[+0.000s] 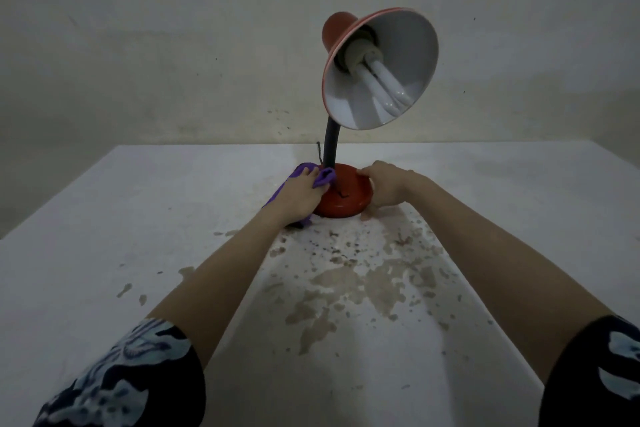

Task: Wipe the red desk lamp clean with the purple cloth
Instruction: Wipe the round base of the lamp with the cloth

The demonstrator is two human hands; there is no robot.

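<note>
The wall (pixel 173 45) behind is pale and marked with faint smudges. Below it the white table (pixel 138 253) fills most of what I see. A wide patch of brownish stains (pixel 346 288) spreads over it between my forearms, thinning to specks up near the lamp.

The lamp (pixel 346 107) stands upright on the far middle of the table, close to the wall. Its shade (pixel 415 45) is red outside and white inside, tipped so the open mouth faces me and to my right. A black neck (pixel 330 146) curves down from it to the round red base (pixel 349 198), which sits flat on the table.

Both my arms reach forward, each in a dark sleeve (pixel 121 381) with a pale pattern at the elbow.

My right hand (pixel 384 187) grips the lamp by the right side of the base. The fingers are curled over the top edge and the thumb is down at the front, by the table.

My left hand (pixel 298 194) is at the left side of the base, just beside the foot of the neck. Its fingers are curled round the cloth (pixel 323 177), clamping a fold of it against the base. The rest of the purple cloth shows behind my fingers and trails under my palm to the table.

Inside the shade a white tube bulb (pixel 384 87) points out toward me. A small dark part (pixel 343 192) sits on top of the base; I cannot tell what it is.
</note>
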